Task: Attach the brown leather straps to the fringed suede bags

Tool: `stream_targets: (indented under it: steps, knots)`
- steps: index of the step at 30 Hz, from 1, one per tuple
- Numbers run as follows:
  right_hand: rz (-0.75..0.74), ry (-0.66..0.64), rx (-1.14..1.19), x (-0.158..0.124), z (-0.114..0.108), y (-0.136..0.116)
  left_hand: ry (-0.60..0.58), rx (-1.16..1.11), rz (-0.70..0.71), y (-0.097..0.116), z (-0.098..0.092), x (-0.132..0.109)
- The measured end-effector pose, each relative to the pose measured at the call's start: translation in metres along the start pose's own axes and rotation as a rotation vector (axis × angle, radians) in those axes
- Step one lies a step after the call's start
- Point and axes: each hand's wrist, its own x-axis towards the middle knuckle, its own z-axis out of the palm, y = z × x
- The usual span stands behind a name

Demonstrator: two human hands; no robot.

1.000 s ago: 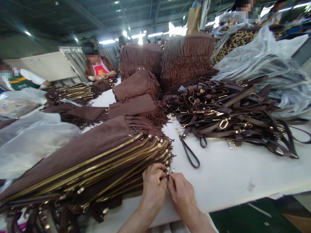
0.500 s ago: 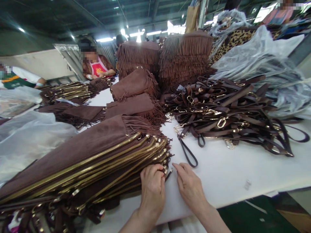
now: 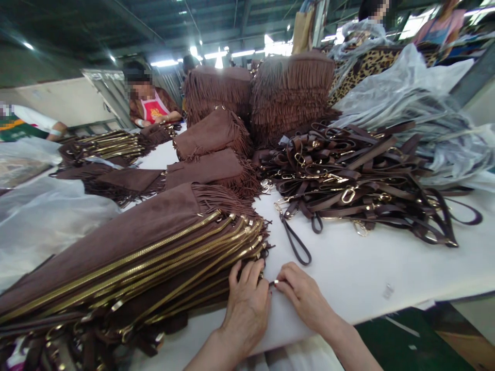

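In the head view, brown suede bags with gold zippers [image 3: 166, 257] lie in a stack at the left, their fringes [image 3: 220, 198] toward the middle of the table. My left hand [image 3: 249, 304] bends over the right end of a lower bag, its thumb beside a short dark zipper end [image 3: 275, 282] with a shiny metal tip. From the right, my right hand [image 3: 305, 296] pinches that zipper end between thumb and forefinger. The left fingertips are partly hidden against the bag.
Dark straps with gold clips [image 3: 348, 180] are heaped at the right, with a wrist loop [image 3: 296, 239] in front. Tall stacks of fringed bags [image 3: 292, 95] stand behind. Clear plastic [image 3: 46, 221] lies at the left. A co-worker in a red apron [image 3: 154, 108] sits across the table [image 3: 371, 275].
My right hand has closed on the metal-tipped zipper end, which stood free beside its fingers before. My left hand has shifted slightly, its fingers now a little more spread.
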Motion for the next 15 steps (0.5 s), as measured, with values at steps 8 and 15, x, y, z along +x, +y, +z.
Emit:
stream_targets:
  steps: [8,15]
  knots:
    - [-0.008,0.102,0.044,-0.0014,0.0073,0.0061,0.012,0.002,-0.08,0.0046,0.0019,0.0063]
    - [-0.033,0.151,0.065,-0.0035,0.0051,-0.0007,-0.015,-0.015,-0.085,0.005,-0.0017,0.0069]
